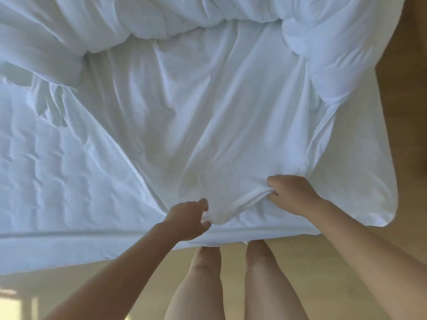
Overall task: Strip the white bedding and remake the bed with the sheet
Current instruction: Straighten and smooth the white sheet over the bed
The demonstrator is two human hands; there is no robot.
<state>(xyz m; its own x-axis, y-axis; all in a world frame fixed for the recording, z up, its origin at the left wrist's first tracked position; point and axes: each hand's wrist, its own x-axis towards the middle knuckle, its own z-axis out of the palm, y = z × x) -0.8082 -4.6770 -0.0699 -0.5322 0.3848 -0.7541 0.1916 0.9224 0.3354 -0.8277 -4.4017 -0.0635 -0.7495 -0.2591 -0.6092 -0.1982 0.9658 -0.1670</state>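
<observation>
White bedding on a tan wooden floor

The sheet [208,107] is plain white, the bunched duvet [161,17] at the far side white too, the mattress [46,158] at left white with a quilted, dimpled pattern; the floor [346,262] is light tan.

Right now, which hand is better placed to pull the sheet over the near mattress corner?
Probably the right hand: it grips the sheet and lies nearer that corner; the left hand grips it farther away.

Mattress [46,169]; atop, sheet [208,112], bunched duvet [161,15]
</observation>
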